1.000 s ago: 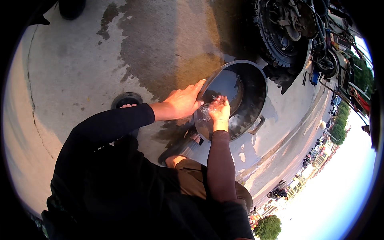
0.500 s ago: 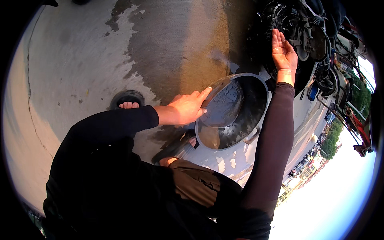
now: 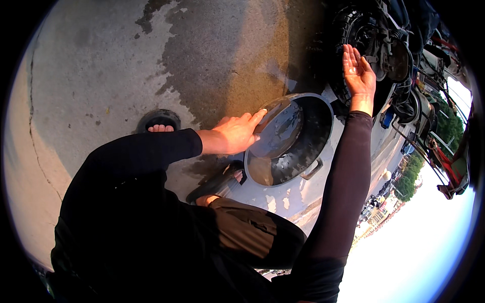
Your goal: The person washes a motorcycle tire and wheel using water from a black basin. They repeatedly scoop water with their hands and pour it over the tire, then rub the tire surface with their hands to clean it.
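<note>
A dark grey basin [image 3: 314, 139] with a side handle sits at the centre right, tilted, with water [image 3: 277, 134] pooled in it. At its left rim is my left hand [image 3: 235, 132], thumb on the inner side and index finger stretched along the edge. Further right and higher up, my right hand [image 3: 359, 76] is held out with the palm showing and fingers straight, wet-looking and holding nothing. Just beyond its fingers is a dark, knobbly tyre [image 3: 344, 33] on a motorcycle-like vehicle [image 3: 384, 45]. Part of the basin's left side is hidden behind my left hand.
Wet concrete [image 3: 202, 65] spreads beyond the basin, with dry concrete [image 3: 96, 76] to the left. My sandalled feet stand beside the basin, one sandal [image 3: 159, 120] at its left. A red metal frame [image 3: 452, 174] and several vehicles line the right side.
My right hand has come slightly lower in the picture, toward me. The basin appears shifted slightly left, and the water in it has moved. My left hand stays at the rim.
</note>
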Available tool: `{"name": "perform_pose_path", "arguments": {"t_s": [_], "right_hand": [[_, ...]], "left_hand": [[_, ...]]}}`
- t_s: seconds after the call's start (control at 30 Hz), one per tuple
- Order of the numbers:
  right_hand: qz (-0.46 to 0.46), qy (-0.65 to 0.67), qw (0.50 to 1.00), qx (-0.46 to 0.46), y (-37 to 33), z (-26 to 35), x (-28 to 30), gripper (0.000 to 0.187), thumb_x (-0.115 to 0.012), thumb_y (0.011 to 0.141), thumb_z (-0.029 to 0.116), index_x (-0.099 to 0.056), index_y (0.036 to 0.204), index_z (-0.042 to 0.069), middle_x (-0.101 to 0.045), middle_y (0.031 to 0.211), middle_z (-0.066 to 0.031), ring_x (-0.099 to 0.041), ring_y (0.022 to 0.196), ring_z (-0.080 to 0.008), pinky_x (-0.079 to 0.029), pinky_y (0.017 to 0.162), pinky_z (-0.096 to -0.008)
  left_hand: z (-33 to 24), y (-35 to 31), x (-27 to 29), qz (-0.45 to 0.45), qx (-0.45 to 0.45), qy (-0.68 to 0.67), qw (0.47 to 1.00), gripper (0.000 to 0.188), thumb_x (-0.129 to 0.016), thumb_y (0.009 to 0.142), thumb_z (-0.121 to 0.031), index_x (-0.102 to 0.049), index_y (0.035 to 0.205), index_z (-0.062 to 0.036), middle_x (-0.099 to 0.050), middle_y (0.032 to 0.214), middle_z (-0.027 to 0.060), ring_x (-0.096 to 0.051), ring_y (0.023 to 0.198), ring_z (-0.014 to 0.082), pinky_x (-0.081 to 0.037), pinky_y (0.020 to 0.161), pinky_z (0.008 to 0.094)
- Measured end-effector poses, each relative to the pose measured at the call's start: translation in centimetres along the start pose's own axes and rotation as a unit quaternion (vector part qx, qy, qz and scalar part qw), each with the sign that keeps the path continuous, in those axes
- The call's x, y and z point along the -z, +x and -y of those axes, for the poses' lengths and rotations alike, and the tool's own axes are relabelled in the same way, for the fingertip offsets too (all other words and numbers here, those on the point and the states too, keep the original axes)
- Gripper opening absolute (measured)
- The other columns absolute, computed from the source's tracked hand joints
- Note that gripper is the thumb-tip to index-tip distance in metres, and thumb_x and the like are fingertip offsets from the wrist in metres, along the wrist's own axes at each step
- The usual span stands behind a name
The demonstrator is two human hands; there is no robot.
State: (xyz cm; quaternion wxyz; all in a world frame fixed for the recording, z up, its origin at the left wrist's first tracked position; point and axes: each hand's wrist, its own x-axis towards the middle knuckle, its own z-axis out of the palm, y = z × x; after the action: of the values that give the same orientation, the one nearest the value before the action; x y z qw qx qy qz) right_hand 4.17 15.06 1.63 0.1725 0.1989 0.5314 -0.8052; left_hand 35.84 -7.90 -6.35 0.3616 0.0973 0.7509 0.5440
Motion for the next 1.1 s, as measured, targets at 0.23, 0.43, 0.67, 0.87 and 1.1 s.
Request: {"name": "perform_pose_path", "arguments": {"t_s": [0.23,0.43,0.67,0.87,1.1], "right_hand": [[-0.018,-0.063,0.998,-0.003,0.3,0.6,-1.3,0.032,-0.046,0.100,0.011,-0.050,0.122,-0.013,-0.052,0.135,-0.0292,-0.050,0.130,-0.0436,-0.045,0.108,-0.0494],[-0.011,-0.072,0.997,0.020,1.1,0.7,-2.9,0.030,-0.047,0.099,0.009,-0.051,0.119,-0.013,-0.052,0.134,-0.0293,-0.050,0.129,-0.0431,-0.046,0.108,-0.0480],[-0.007,-0.144,0.989,0.039,2.4,1.1,-5.7,0.034,-0.049,0.100,0.011,-0.049,0.124,-0.013,-0.055,0.132,-0.0277,-0.054,0.126,-0.0389,-0.047,0.106,-0.0433],[0.036,-0.247,0.968,0.037,3.4,2.5,-6.5,0.035,-0.051,0.101,0.011,-0.048,0.127,-0.013,-0.058,0.129,-0.0257,-0.058,0.122,-0.0361,-0.050,0.101,-0.0396],[0.011,-0.301,0.953,0.038,3.5,1.7,-7.5,0.037,-0.052,0.101,0.013,-0.048,0.130,-0.010,-0.059,0.131,-0.0228,-0.057,0.125,-0.0329,-0.048,0.102,-0.0386]], "left_hand": [[-0.1,-0.1,0.2,0.007,-0.002,0.002,1.000,0.072,-0.054,0.097,-0.027,-0.015,0.156,-0.0101,-0.052,0.129,0.0259,-0.059,0.112,0.0439,-0.046,0.096,0.0518],[-0.2,-0.2,0.5,0.020,0.002,0.006,1.000,0.072,-0.054,0.098,-0.027,-0.014,0.156,-0.0088,-0.051,0.131,0.0248,-0.059,0.113,0.0437,-0.048,0.093,0.0520],[-0.1,-0.1,0.5,0.017,0.002,0.009,1.000,0.073,-0.054,0.098,-0.027,-0.014,0.155,-0.0085,-0.051,0.130,0.0244,-0.059,0.112,0.0432,-0.048,0.092,0.0519],[0.0,0.0,0.4,0.015,-0.002,0.009,1.000,0.073,-0.054,0.097,-0.027,-0.014,0.156,-0.0085,-0.051,0.130,0.0243,-0.060,0.111,0.0430,-0.049,0.091,0.0521],[0.3,-0.1,0.2,0.009,-0.005,0.001,1.000,0.073,-0.055,0.097,-0.026,-0.014,0.156,-0.0087,-0.051,0.128,0.0243,-0.060,0.110,0.0428,-0.049,0.090,0.0523]]}}
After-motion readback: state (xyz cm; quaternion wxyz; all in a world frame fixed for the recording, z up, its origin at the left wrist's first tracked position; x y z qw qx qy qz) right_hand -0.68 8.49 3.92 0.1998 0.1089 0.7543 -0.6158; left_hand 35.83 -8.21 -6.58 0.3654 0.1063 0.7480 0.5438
